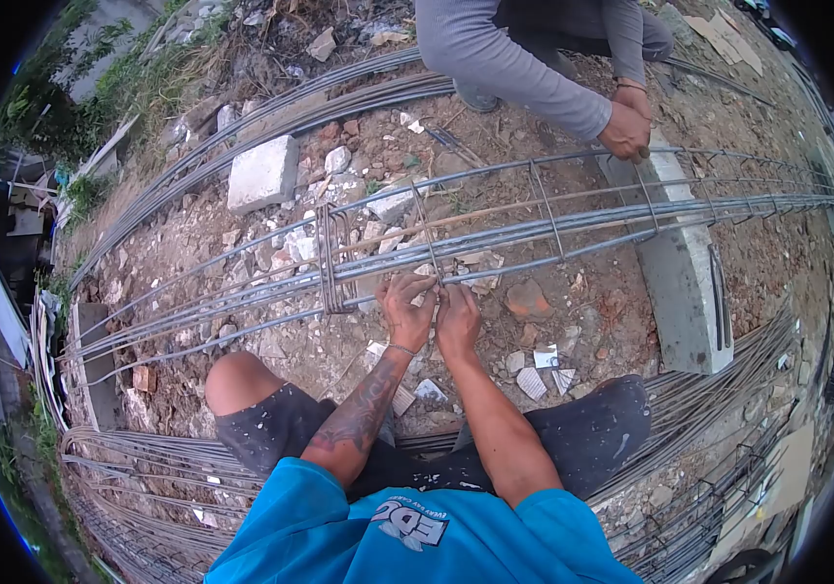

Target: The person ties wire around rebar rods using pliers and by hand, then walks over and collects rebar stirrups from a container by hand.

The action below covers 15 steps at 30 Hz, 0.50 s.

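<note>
**One rebar cage (pixel 495 237), lying crosswise**

Left hand (pixel 407 310) and right hand (pixel 458 319), fingers curled nearly closed, meet at a stirrup (pixel 428 230); exact hold unclear. Just beyond them, the cage's long axis runs left to right, angling away rightward.

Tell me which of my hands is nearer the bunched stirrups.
Left. Your left hand is just right of the bunched stirrups, with a small gap between; your right hand is farther right, beyond the left.
</note>
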Available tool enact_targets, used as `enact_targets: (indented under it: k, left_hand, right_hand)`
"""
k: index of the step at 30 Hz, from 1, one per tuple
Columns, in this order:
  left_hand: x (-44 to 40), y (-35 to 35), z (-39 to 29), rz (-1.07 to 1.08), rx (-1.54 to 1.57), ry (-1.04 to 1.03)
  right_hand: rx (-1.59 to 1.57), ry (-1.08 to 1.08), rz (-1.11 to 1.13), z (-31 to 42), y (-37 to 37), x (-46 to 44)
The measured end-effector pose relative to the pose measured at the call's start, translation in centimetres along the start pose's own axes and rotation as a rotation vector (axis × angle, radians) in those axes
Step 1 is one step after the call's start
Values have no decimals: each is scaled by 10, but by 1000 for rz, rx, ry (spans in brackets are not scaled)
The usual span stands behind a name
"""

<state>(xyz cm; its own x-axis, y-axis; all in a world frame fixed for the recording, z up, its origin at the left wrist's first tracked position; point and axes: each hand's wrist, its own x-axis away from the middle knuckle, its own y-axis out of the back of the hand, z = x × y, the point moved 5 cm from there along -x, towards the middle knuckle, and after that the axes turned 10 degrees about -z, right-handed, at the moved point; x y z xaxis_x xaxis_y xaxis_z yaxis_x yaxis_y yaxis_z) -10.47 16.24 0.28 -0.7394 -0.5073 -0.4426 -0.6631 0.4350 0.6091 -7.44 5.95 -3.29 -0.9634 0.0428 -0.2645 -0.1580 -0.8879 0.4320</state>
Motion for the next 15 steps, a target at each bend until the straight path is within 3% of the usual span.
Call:
enact_targets:
  k: [11,14,15]
  left_hand:
    - [10,4,-8,-84,5,-158]
    - [6,8,-8,-48,95,-51]
    - [4,8,-7,-58,110,-47]
  right_hand:
    - [27,-20,20,3,2,-1]
    - [251,-76,213,15,17,-13]
    - [386,-80,377,16,21,-18]
